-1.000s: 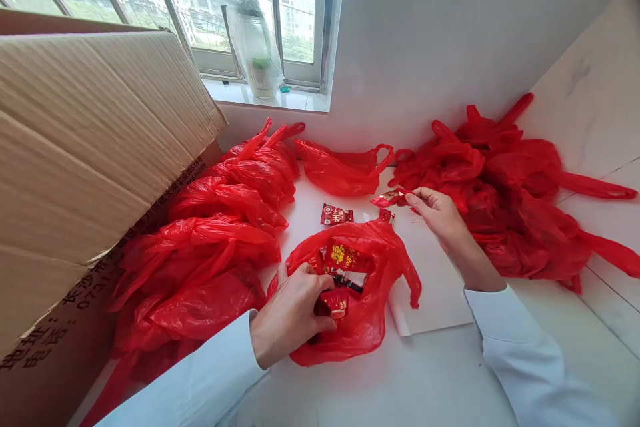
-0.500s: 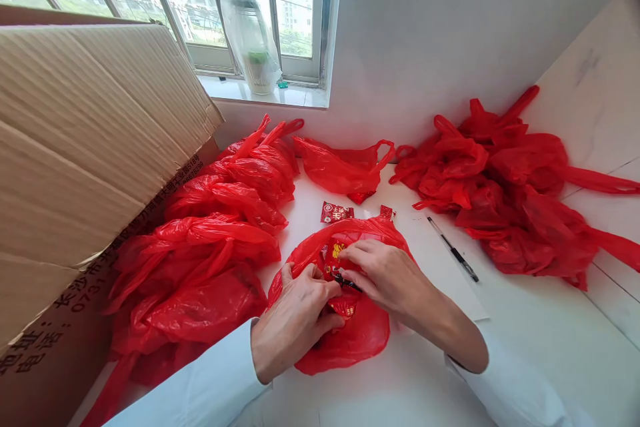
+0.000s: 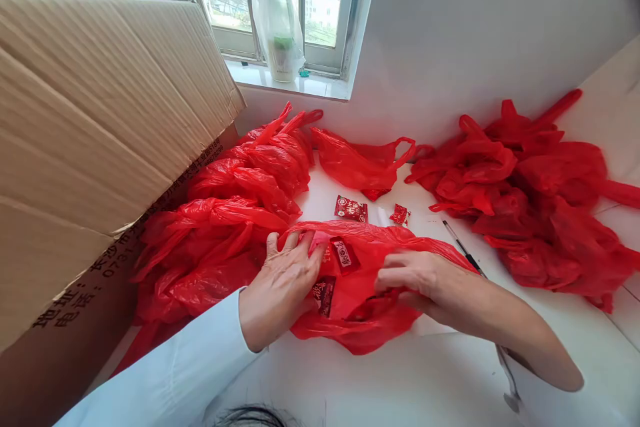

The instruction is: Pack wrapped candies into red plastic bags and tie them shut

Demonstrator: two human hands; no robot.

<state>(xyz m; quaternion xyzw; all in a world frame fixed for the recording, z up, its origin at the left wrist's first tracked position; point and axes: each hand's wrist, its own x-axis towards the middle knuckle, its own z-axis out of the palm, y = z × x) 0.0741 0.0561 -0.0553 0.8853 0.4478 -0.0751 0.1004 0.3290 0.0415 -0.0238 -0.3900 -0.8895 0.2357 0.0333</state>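
A red plastic bag [image 3: 360,340] lies spread with its mouth toward me. Inside it are small dark-red snack packets, one [image 3: 345,255] near the top and another [image 3: 326,295] beside my left thumb. My left hand [image 3: 283,283] rests at the bag's left rim, fingers spread apart. Over the right side of the bag is my right hand [image 3: 417,277], its fingers curled in and slightly blurred; what they hold, if anything, is hidden. Just beyond the bag lie a snack packet [image 3: 351,209] and a smaller red packet [image 3: 401,215].
Filled red bags [image 3: 230,213] line the left, beside a large cardboard box [image 3: 115,100]. Another red bag [image 3: 357,160] stands at the wall. Crumpled red bags [image 3: 520,187] heap up on the right, near a black pen [image 3: 463,247]. A bagged cup [image 3: 281,33] stands on the windowsill.
My hands have moved apart from the packets at the bag's middle. The left now spreads over the left rim, the right has shifted right, and the bag lies wider. The view has swung slightly left.
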